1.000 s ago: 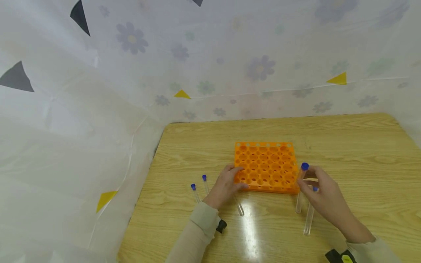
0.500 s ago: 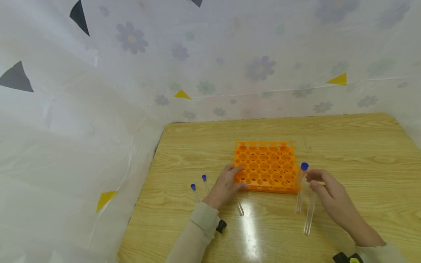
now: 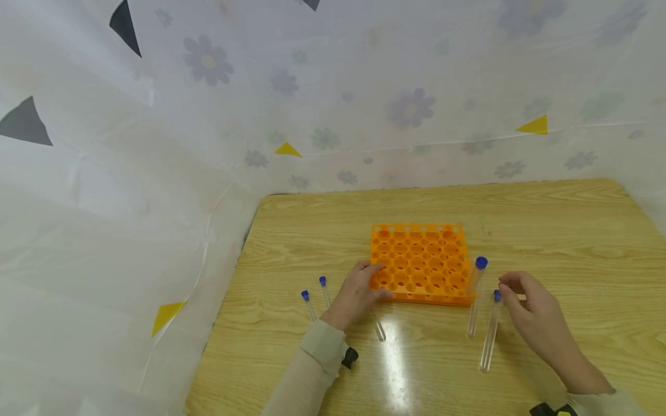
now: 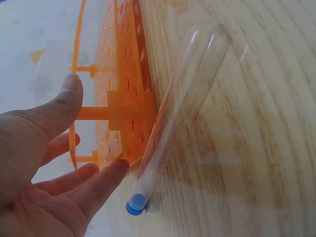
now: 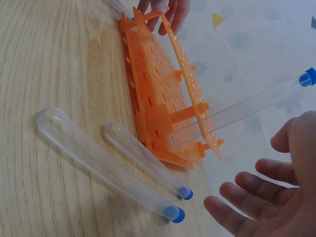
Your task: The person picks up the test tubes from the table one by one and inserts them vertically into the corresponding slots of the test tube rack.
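Note:
My left hand [image 3: 356, 294] grips the left front corner of an orange test tube rack [image 3: 416, 254]; in the left wrist view the thumb [image 4: 71, 91] lies against its top plate. A blue-capped test tube [image 5: 247, 108] stands tilted in a hole at the rack's right front corner. Right of it, my right hand [image 3: 536, 312] is off the tube, its fingers loosely bent around nothing. Two capped tubes lie below that hand: a nearer test tube [image 5: 108, 163] and a second test tube [image 5: 148, 158] close to the rack.
Left of the rack, a test tube [image 3: 306, 297] and another test tube [image 3: 324, 284] lie partly hidden by the left forearm. A further test tube [image 4: 173, 108] lies beside the rack. White flower-patterned sheeting [image 3: 364, 104] rises behind the wooden table [image 3: 312, 231].
My right hand has let go of the test tube in the rack and drawn away to the right. The tube stays tilted in its hole. The left hand has kept its place.

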Motion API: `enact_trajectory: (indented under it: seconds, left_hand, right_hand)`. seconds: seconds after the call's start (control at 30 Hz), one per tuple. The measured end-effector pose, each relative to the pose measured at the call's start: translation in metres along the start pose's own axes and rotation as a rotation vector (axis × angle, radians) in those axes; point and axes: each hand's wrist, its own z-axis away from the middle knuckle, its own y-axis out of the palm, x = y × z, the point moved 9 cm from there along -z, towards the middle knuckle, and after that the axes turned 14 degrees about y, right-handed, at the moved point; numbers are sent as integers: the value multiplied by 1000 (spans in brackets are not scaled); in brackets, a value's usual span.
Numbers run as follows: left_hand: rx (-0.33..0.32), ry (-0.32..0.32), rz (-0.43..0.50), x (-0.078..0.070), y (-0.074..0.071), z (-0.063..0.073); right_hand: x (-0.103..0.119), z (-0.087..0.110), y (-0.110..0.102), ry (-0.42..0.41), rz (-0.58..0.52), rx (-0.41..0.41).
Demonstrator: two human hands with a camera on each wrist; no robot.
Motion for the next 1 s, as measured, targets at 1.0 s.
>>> enact_trajectory:
  seconds: [1.0]
  left_hand:
    - [-3,-6,20,0,0,2]
  right_hand:
    - [-32,0,32,75,252,80]
